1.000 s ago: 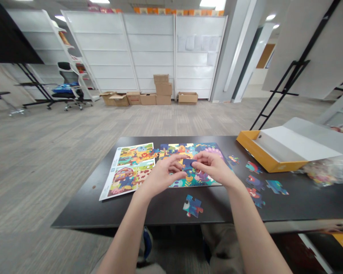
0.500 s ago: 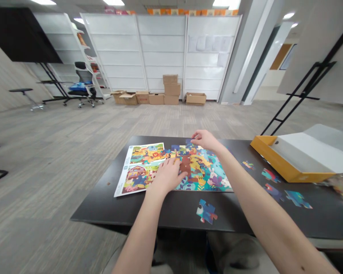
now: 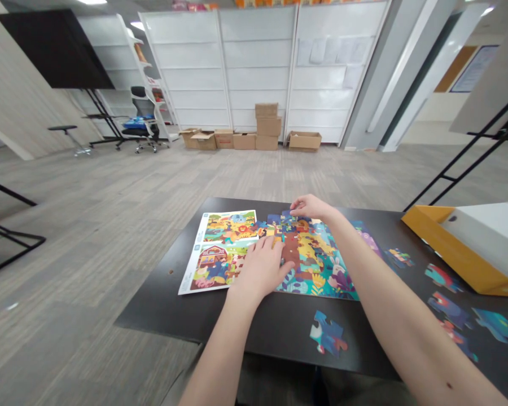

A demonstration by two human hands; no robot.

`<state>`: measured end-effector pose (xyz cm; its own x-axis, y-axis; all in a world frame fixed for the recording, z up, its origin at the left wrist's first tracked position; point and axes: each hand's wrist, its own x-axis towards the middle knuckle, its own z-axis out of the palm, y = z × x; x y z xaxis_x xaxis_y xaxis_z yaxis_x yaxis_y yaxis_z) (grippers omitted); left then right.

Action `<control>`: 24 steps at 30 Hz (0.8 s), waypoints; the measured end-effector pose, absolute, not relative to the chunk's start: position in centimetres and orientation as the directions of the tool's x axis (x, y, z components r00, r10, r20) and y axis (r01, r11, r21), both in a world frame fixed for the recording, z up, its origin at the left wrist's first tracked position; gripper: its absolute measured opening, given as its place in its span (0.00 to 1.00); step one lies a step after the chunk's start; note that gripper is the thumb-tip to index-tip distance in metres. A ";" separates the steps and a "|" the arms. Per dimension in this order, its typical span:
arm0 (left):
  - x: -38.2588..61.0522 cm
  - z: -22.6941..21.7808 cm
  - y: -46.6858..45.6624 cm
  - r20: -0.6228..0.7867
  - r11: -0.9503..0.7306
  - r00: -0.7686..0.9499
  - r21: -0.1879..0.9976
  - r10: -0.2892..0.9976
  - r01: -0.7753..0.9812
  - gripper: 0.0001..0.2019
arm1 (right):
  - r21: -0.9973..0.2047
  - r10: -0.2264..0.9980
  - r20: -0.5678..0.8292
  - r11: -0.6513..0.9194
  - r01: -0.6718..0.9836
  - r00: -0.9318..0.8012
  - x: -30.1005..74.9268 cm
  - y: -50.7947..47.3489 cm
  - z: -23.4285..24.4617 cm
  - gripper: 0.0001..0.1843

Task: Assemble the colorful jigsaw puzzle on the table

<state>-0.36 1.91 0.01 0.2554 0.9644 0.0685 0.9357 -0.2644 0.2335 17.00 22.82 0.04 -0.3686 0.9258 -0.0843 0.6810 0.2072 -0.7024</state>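
Note:
A partly assembled jigsaw puzzle [image 3: 317, 268] of colourful cartoon animals lies on a dark table [image 3: 161, 299]. To its left is a printed picture sheet [image 3: 224, 251]. My left hand [image 3: 262, 270] rests flat across the puzzle's left side, its fingertips on the pieces and holding nothing. My right hand [image 3: 311, 207] is at the puzzle's far edge, fingertips down on a dark blue piece [image 3: 288, 214]. Whether that piece is gripped is hidden. A loose blue piece [image 3: 328, 334] lies in front of the puzzle, and several others [image 3: 451, 310] lie to the right.
A yellow box tray [image 3: 457, 265] with a white inner lid sits at the table's right edge. Black easel stands rise on both sides. Carpet surrounds the table. Cardboard boxes [image 3: 266, 132] stand along the far white shelving.
Since the earliest frame, my hands have parted from the dark blue piece over the puzzle's middle. The left moved to the puzzle's left side, the right to its far edge. The view has turned left.

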 end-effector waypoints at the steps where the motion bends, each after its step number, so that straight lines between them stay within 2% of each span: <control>1: -0.3 0.1 1.9 0.061 -0.261 0.254 0.237 0.965 0.936 0.22 | -0.685 0.925 -0.094 0.208 0.698 -0.369 17.0 22.9 -0.1 0.12; 6: -0.4 0.2 2.1 0.053 -0.260 0.255 0.245 0.965 0.934 0.22 | -0.628 0.904 -0.092 0.272 0.729 -0.417 16.9 22.9 -0.4 0.08; 11: -0.5 0.1 2.2 0.056 -0.273 0.268 0.242 0.962 0.931 0.22 | -0.548 0.893 -0.080 0.332 0.768 -0.443 17.0 22.6 0.0 0.10; 17: -0.6 0.3 2.5 0.171 -0.304 0.270 0.223 0.948 0.926 0.22 | -0.525 0.876 -0.073 0.374 0.765 -0.478 16.8 21.9 0.2 0.10; 24: 0.1 1.7 7.7 0.157 -0.310 0.291 0.116 0.944 0.944 0.17 | -0.510 0.872 -0.037 0.403 0.759 -0.488 17.0 21.6 0.8 0.09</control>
<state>0.12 7.73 1.73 0.2908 0.9438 0.1568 0.9437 -0.3100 0.1157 16.99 21.57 0.76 -0.4882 0.8720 -0.0372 0.7594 0.4034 -0.5104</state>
